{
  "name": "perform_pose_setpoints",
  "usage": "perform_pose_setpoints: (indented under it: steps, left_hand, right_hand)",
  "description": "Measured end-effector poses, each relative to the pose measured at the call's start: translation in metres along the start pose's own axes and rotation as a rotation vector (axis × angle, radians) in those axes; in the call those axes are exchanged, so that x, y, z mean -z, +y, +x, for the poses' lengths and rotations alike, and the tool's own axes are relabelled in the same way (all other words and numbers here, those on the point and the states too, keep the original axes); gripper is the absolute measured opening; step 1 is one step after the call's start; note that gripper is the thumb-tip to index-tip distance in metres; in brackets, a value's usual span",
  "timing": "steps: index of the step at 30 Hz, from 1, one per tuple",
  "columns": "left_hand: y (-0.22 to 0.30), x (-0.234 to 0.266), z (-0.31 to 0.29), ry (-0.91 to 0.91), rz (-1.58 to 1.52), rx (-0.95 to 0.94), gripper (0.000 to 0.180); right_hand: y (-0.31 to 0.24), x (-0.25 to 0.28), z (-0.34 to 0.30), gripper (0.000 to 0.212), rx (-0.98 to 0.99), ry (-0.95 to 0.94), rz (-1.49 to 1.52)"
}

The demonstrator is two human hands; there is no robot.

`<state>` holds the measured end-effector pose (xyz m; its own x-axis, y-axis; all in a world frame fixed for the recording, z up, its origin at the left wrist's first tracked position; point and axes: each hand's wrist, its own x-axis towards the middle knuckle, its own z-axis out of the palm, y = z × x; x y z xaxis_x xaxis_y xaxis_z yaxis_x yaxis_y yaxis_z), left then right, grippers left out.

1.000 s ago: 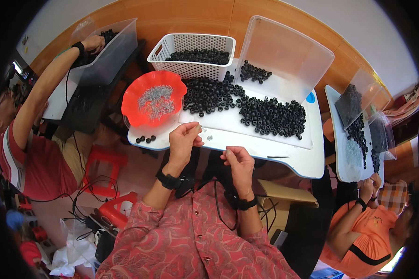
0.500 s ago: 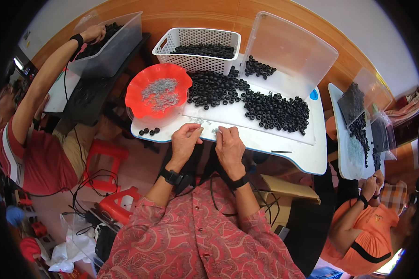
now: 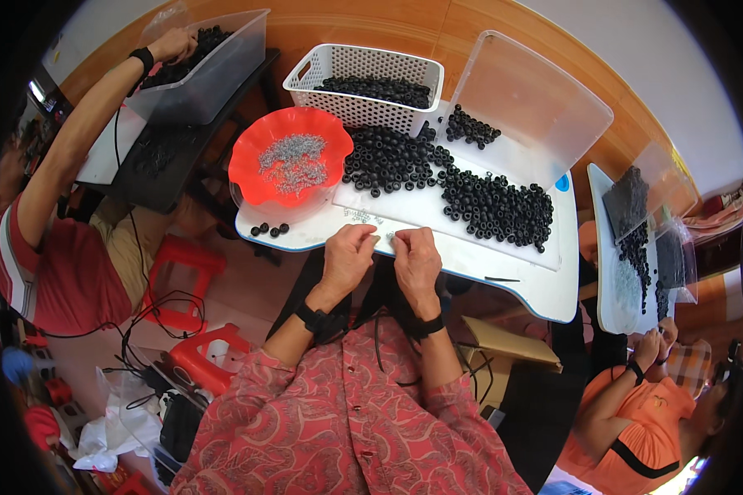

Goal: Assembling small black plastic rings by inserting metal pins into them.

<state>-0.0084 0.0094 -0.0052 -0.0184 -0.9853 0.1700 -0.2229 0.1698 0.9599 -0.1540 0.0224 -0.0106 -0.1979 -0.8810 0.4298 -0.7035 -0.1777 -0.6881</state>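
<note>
My left hand [image 3: 349, 257] and my right hand [image 3: 417, 262] are held close together at the near edge of the white table [image 3: 301, 238]. The thumb and forefinger of each are pinched. Something tiny may show at the fingertips, but it is too small to name. Just beyond my hands lies a little scatter of small silvery pieces [image 3: 357, 216]. To the left stands a red wavy-rimmed bowl [image 3: 246, 165] with many small silvery metal pieces [image 3: 292, 162] in it. Black round beads with holes [image 3: 499, 210] lie heaped on a white board [image 3: 404, 216] farther off.
Behind the heap are a white perforated basket [image 3: 367, 103] of black pieces and a clear plastic bin [image 3: 530, 99] on its side. Several loose beads [image 3: 270, 229] sit at the left edge; a thin dark tool [image 3: 502, 279] lies right. People work at both sides. Red stools [image 3: 186, 276] stand left.
My fingertips have come a little closer together, the left hand shifting slightly right. The whole view has turned a little. At the left, the other person's hand is still in the bin.
</note>
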Motion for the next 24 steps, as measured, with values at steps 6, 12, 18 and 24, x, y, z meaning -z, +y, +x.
perform_pose_setpoints:
  steps: [6, 12, 18, 24]
  left_hand:
    - [0.000, -0.006, 0.014, -0.077, 0.308, -0.371, 0.026]
    - [-0.001, -0.001, 0.025, -0.185, 0.330, -0.348, 0.020]
    - [-0.004, 0.002, 0.033, -0.266, 0.224, -0.293, 0.014]
    - [0.002, 0.003, 0.037, -0.295, 0.035, -0.069, 0.011]
  right_hand:
    - [0.007, -0.001, -0.001, 0.007, 0.005, 0.005, 0.119]
    - [0.003, 0.003, 0.000, 0.010, -0.051, -0.011, 0.194]
    - [0.000, 0.006, 0.000, 0.010, -0.075, -0.022, 0.224]
    - [-0.003, 0.005, 0.003, 0.010, -0.099, 0.002, 0.233]
